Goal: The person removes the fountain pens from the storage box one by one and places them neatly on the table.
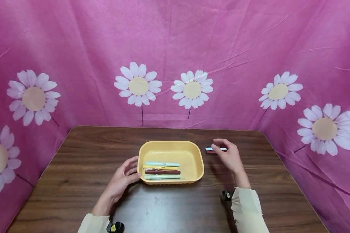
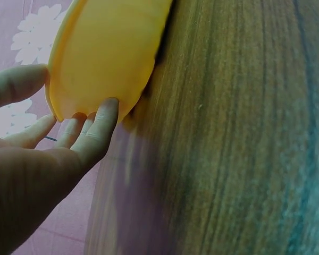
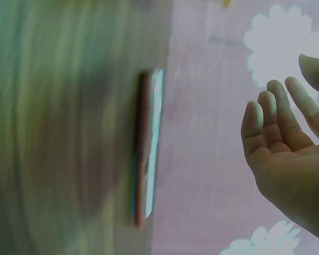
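A yellow plastic container point(image 1: 171, 147) stands on the table, its left end touched by my left hand point(image 1: 121, 181). The left wrist view shows the thumb at the rim and loosely bent fingers against the outer wall. Inside lie a light blue pen point(image 1: 160, 164), a yellow pen point(image 1: 166, 168), a dark red pen point(image 1: 163, 172) and a light green pen point(image 1: 163, 177), side by side. Right of the container, my right hand point(image 1: 229, 157) hovers over a second light blue pen point(image 3: 155, 143) and a second dark red pen point(image 3: 142, 154). Its fingers are apart from them in the right wrist view.
The brown wood-grain table point(image 1: 84, 174) ends at a pink curtain point(image 1: 175, 38) with white flowers, which runs behind it and along both sides. A black wrist strap point(image 1: 115, 227) shows at the left sleeve and another point(image 1: 227, 195) at the right one.
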Demonstrator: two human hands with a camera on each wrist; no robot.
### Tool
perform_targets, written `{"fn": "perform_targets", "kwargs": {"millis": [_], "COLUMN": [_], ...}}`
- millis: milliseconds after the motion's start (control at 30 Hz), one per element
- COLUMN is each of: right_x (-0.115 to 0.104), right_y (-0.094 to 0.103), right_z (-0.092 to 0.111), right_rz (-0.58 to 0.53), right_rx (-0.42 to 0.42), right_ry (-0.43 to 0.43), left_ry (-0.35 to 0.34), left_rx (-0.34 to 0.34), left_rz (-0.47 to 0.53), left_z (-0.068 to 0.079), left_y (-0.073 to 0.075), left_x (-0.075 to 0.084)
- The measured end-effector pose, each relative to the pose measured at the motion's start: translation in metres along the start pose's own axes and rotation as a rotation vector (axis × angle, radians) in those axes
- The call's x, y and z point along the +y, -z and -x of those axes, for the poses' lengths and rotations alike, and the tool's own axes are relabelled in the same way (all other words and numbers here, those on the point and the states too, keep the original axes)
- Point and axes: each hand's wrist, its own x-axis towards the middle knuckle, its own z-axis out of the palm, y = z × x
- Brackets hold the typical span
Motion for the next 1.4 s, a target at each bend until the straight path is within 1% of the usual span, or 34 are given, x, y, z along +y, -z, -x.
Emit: {"fn": "perform_targets", "kwargs": {"millis": [133, 167, 233, 400, 467, 600, 700, 833, 933, 1167, 1267, 1400], "right_x": [-0.019, -0.022, -0.027, -0.032, -0.032, -0.032, -0.03, -0.027, -0.024, -0.024, -0.024, -0.025], "right_y": [-0.017, -0.022, -0.033, -0.062, -0.072, -0.087, -0.094, -0.1, -0.103, -0.108, -0.11, -0.112], "right_z": [0.005, 0.006, 0.008, 0.014, 0.016, 0.017, 0.015, 0.011, 0.009, 0.005, 0.005, 0.008], "right_rz": [-0.09, -0.099, -0.079, -0.089, -0.1, -0.087, -0.07, -0.075, -0.068, -0.006, 0.023, 0.081], "right_rx": [-0.039, -0.053, -0.071, -0.162, -0.205, -0.268, -0.315, -0.383, -0.42, -0.5, -0.55, -0.612], "right_ry": [0.01, 0.024, 0.069, 0.157, 0.172, 0.16, 0.136, 0.121, 0.13, 0.16, 0.157, 0.124], "left_ry": [-0.005, -0.01, -0.02, -0.029, -0.036, -0.039, -0.046, -0.075, -0.087, -0.125, -0.126, -0.112], "left_rx": [-0.008, -0.009, -0.015, -0.019, -0.018, -0.02, -0.018, -0.017, -0.015, -0.011, -0.006, -0.007], "left_rz": [0.004, 0.003, 0.003, -0.001, -0.008, -0.036, -0.066, -0.103, -0.116, -0.13, -0.155, -0.179], "left_z": [0.0, -0.001, -0.001, 0.001, 0.001, 0.002, 0.001, -0.001, -0.003, -0.004, -0.002, 0.0], "left_y": [0.0, 0.0, 0.001, 0.002, 0.003, 0.003, 0.002, 0.003, 0.004, 0.008, 0.009, 0.009], "left_x": [0.0, 0.0, 0.001, 0.002, 0.001, -0.001, -0.002, -0.004, -0.005, -0.004, -0.003, -0.003]}}
